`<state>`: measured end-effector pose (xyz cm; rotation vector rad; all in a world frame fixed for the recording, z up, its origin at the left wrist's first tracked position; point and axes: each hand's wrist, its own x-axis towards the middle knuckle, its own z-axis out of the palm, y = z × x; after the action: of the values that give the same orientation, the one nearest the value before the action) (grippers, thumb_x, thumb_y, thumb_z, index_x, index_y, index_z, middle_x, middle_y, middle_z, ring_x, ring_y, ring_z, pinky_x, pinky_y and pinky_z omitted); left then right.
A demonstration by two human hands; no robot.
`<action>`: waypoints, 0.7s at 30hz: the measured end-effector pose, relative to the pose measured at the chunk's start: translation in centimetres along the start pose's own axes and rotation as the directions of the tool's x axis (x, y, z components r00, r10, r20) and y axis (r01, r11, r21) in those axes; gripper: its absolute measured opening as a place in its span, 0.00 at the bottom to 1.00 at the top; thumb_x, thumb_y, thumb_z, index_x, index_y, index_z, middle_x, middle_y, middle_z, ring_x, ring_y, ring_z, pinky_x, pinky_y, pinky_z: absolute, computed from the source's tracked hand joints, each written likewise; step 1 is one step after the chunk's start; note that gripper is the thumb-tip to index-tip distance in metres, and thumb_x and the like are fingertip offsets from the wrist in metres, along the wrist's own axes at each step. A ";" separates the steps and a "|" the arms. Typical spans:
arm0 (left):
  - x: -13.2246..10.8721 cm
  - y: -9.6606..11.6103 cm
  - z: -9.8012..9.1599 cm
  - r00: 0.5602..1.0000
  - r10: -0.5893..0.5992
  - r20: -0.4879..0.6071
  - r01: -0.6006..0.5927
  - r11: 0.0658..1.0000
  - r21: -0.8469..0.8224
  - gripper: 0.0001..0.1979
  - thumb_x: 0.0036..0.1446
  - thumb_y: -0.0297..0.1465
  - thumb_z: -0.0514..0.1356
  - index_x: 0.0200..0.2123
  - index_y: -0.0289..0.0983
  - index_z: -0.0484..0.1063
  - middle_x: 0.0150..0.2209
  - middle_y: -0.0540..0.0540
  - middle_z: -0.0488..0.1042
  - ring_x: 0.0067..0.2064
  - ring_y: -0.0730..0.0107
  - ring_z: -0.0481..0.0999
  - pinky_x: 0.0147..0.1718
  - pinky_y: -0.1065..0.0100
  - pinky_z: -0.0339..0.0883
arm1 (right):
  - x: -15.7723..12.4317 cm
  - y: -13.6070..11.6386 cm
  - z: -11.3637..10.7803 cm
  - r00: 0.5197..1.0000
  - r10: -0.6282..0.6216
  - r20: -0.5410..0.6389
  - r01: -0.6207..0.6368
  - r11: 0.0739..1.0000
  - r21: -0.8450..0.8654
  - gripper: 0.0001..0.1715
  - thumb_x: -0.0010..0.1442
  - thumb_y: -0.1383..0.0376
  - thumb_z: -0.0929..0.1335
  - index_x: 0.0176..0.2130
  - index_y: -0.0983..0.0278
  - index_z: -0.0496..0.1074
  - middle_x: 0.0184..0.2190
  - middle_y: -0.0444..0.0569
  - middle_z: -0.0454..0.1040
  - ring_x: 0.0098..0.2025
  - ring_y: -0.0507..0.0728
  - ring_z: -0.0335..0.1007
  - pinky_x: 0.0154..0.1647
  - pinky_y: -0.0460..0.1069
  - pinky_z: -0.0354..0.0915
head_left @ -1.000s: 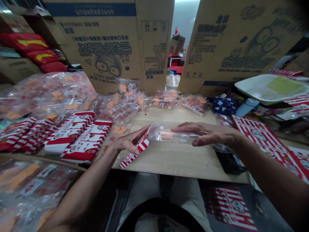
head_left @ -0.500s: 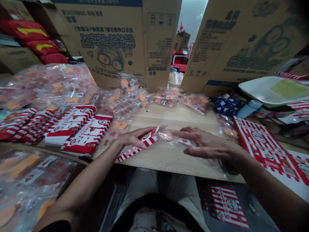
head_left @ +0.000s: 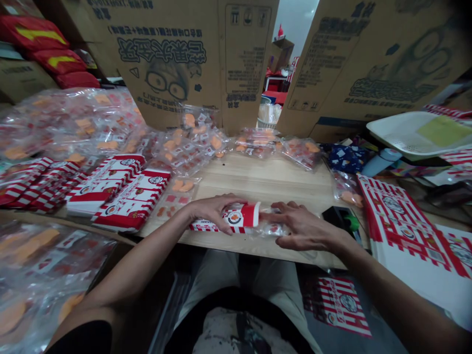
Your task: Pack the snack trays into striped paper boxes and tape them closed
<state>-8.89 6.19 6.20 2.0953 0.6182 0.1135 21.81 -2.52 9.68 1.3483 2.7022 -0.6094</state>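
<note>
Near the front edge of the table, my left hand (head_left: 214,210) is wrapped over a red-and-white striped paper box (head_left: 238,217), which lies on its side with its end facing right. Right at that end is a clear plastic packet (head_left: 271,229), crumpled and shiny. The fingers of my right hand (head_left: 302,225) press on the packet, index finger reaching to the box's rim. How far the packet sits inside the box is hidden. A flat packet with orange and red pieces (head_left: 177,196) lies just left of the box.
Stacks of folded striped boxes (head_left: 134,199) and heaped clear packets (head_left: 84,123) fill the left. Tall cardboard cartons (head_left: 169,59) stand behind. At the right are a black tape dispenser (head_left: 341,221), a striped flat sheet (head_left: 409,221), a blue bottle (head_left: 381,161) and a white basket (head_left: 405,140).
The box has turned from slanted to nearly level, its printed face now showing. My right hand has moved slightly left and down with the packet against the box's end, uncovering the tape dispenser.
</note>
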 end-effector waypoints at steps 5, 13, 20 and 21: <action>2.4 -1.5 2.9 0.993 -0.072 -0.094 0.105 0.904 0.414 0.62 0.38 0.56 0.73 0.73 0.45 0.50 0.71 0.34 0.53 0.70 0.29 0.52 0.66 0.37 0.43 | 1.9 2.4 5.2 0.989 -0.060 -0.132 0.025 0.966 -0.256 0.46 0.48 0.55 0.74 0.64 0.57 0.67 0.70 0.63 0.53 0.62 0.80 0.55 0.61 0.70 0.52; 0.9 -5.2 4.6 0.965 -0.153 -0.215 0.235 0.867 0.440 0.47 0.58 0.60 0.57 0.73 0.45 0.48 0.76 0.36 0.38 0.75 0.40 0.38 0.69 0.38 0.35 | 0.5 7.2 11.3 0.968 0.115 -0.223 -0.118 0.993 -0.001 0.44 0.66 0.47 0.62 0.74 0.57 0.47 0.75 0.60 0.41 0.75 0.75 0.34 0.69 0.73 0.40; -3.0 -7.9 3.7 0.714 -0.286 -0.639 0.506 0.842 0.188 0.39 0.61 0.58 0.53 0.64 0.37 0.68 0.70 0.34 0.59 0.71 0.43 0.57 0.68 0.44 0.52 | -1.0 8.2 15.5 0.548 0.782 -0.296 -0.325 0.526 0.786 0.44 0.68 0.48 0.53 0.74 0.66 0.42 0.71 0.60 0.56 0.72 0.67 0.53 0.70 0.65 0.56; -2.7 -8.0 4.2 0.732 -0.285 -0.619 0.496 0.846 0.197 0.39 0.61 0.59 0.53 0.63 0.36 0.68 0.70 0.34 0.59 0.71 0.42 0.56 0.68 0.44 0.52 | -0.6 7.8 15.8 0.552 0.782 -0.288 -0.306 0.512 0.803 0.45 0.68 0.48 0.54 0.74 0.67 0.44 0.71 0.59 0.57 0.72 0.67 0.53 0.70 0.64 0.57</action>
<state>-12.98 5.35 -2.21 2.2080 1.5504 0.4255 26.33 -4.64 -7.25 3.0009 2.0531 -1.3243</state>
